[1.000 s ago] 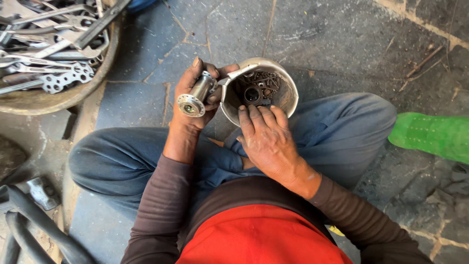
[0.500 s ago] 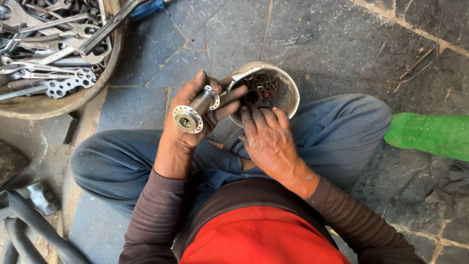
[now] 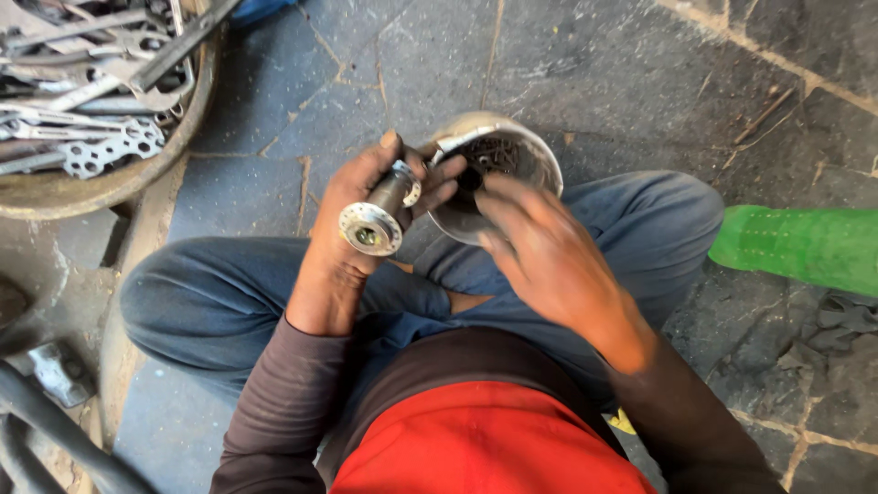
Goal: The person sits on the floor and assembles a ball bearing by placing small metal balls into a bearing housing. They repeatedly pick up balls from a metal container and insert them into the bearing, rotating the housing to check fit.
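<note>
Your left hand [image 3: 352, 215] wraps the flanged metal hub [image 3: 382, 212], open end toward you for viewing; your right hand [image 3: 540, 252], fingers loosely spread and pinching nothing visible, hovers over the parts bowl [image 3: 540, 151].

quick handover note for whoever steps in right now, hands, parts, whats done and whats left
Left hand: gripping a metal wheel hub, one flange facing the camera.
Right hand: blurred, fingers over the rim of the small bowl; cannot tell if it holds anything.
Bowl sits on the stone floor between the knees, with small dark parts inside.
Tray of spanners lies at far left.
Done: hub is in hand. Left: unclear; no small part shows on the hub yet.
</note>
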